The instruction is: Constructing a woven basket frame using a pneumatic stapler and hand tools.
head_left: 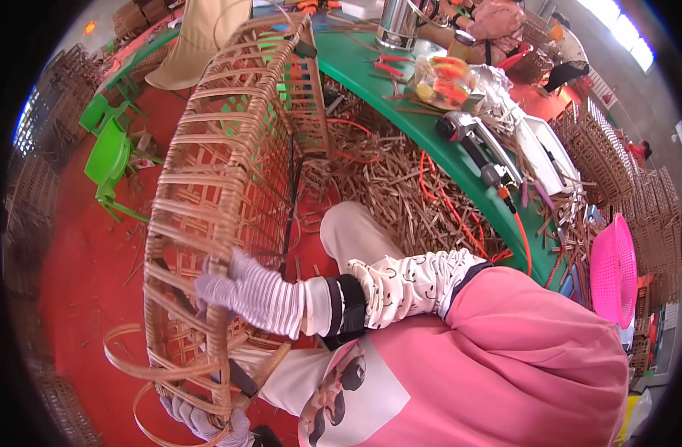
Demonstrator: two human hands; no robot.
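A long woven rattan basket (207, 160) stands tilted on edge to my left, with open lattice sides and thick wrapped rims. Curved rattan loops (121, 357) stick out at its lower end. My right hand (244, 290), in a lavender-and-white striped glove, reaches across and closes on the basket's near rim. Lower down, my left hand (203, 425), gloved alike, is wrapped around the basket's bottom corner; the basket hides part of its fingers. A dark strip (240, 378) lies on the rim just above that hand.
A green table (423, 127) curves past on the right, bearing red-handled pliers (389, 67), a nail gun (475, 145) with an orange hose, bagged fruit (441, 82) and a white tray (546, 156). Offcut strips (400, 182) cover the floor beneath. Green chairs (106, 156), a pink plastic basket (613, 268) and stacked baskets (598, 149) stand around.
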